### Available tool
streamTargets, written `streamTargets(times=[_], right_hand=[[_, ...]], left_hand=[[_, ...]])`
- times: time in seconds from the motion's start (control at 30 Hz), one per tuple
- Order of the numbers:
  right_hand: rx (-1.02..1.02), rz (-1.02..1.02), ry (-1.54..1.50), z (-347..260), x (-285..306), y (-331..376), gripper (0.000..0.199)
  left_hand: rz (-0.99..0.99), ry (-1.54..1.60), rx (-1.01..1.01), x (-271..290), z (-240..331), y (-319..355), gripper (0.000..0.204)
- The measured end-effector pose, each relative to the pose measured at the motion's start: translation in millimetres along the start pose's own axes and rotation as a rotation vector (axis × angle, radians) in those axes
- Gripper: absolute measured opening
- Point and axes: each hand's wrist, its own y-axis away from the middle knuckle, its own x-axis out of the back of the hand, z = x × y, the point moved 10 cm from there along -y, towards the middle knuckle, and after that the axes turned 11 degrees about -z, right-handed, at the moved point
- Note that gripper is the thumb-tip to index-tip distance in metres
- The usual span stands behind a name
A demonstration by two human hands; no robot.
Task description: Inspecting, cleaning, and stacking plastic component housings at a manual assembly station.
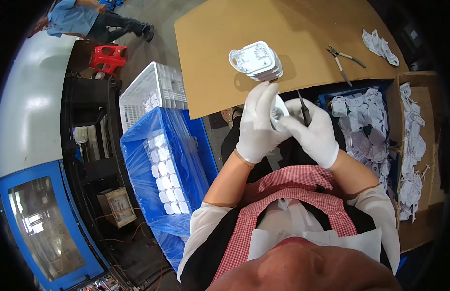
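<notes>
Both my hands wear white gloves and meet in front of me, just off the near edge of the cardboard-covered table. My left hand (257,125) is closed round a white plastic molded part (278,107), which hides most of its shape. In my right hand (318,135) is a dark, pointed, knife-like tool (303,107), its tip aimed away from me. The right thumb reaches toward the part; whether it touches cannot be made out. Just beyond my hands stands a stack of white plastic parts (256,59) with a looped end at the left.
Cutting pliers (345,62) and loose white pieces (378,47) lie on the table (205,53). At right are a blue bin of white parts (363,121) and a cardboard box (431,160). A bag-lined blue crate (137,145) and white basket (137,114) stand left. A person (84,22) is far left.
</notes>
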Motion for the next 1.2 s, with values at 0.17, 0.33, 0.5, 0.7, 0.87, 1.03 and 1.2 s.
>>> streamTargets(times=[0.17,0.33,0.5,0.7,0.87,1.03,1.2], right_hand=[[0.006,0.07,-0.347,-1,42,-40,0.022],[0.006,0.164,-0.828,26,58,-113,0.021],[-0.135,0.2,-0.793,63,53,-143,0.021],[-0.202,0.222,-0.644,74,50,-145,0.02],[-0.161,0.203,-0.591,78,53,-151,0.013],[-0.132,0.22,-0.386,71,56,-151,0.018],[0.025,0.321,-0.033,75,76,-168,0.024]], left_hand=[[-0.038,0.301,0.285,14,-65,-13,0.142],[-0.013,0.348,0.346,-24,-169,-18,0.146],[-0.022,0.635,0.343,-60,-180,-22,0.144],[0.045,0.626,0.285,-59,-172,-28,0.13],[0.058,0.751,0.341,-67,-176,-26,0.13],[0.04,0.661,0.34,-65,-174,-25,0.126],[0.065,0.709,0.322,-70,-179,-26,0.128]])
